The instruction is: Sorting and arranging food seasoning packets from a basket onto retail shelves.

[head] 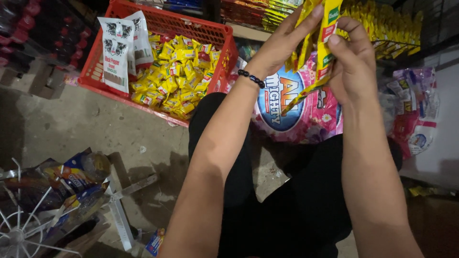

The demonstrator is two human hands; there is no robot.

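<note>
Bare, stained concrete floor [95, 129], dim light. Red plastic crate [191, 28] of small yellow sachets at back, dark bottles [43, 33] stacked far left. White wire rack [28, 224] lower left.

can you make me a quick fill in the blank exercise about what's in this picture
1. Both hands, the left hand and the right hand, hold a strip of ____ sachets.
2. The loose yellow packets lie in a ____ plastic basket.
3. A beaded bracelet sits on the ____ wrist.
4. The white packets hang over the basket's ____.

Missing words: yellow; red; left; rim
</note>
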